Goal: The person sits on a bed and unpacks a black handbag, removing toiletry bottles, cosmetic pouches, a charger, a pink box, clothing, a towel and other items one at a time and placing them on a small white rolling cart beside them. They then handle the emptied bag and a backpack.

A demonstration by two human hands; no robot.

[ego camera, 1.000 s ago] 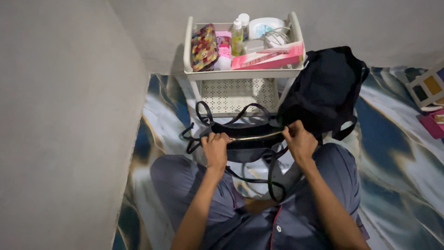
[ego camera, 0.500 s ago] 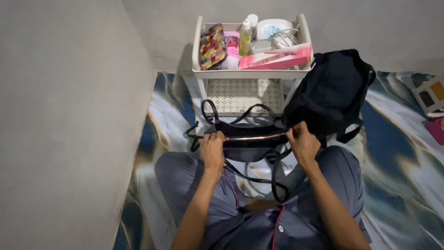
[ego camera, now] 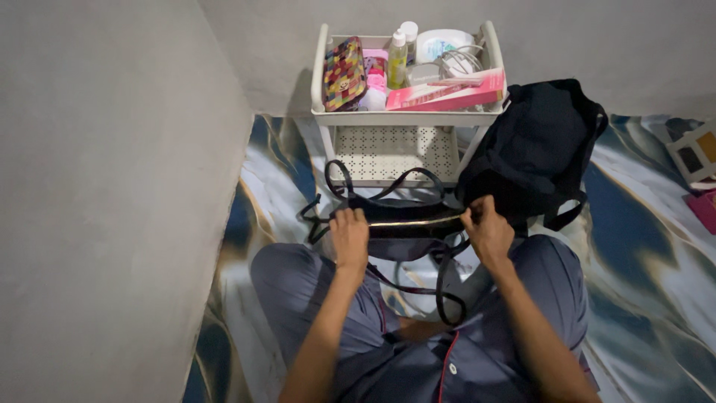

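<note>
Over the lap, left hand [ego camera: 349,237] and right hand [ego camera: 488,230] are each clamped on an end of the black handbag [ego camera: 406,227] along its gold zip, the left shifted slightly upward since the earlier frame, soft straps looping before the white perforated cart [ego camera: 395,149]

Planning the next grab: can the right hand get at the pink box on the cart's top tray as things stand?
Probably yes. The pink box lies on top, uncovered, with open space above the handbag; the right hand would have to let go of it first.
</note>
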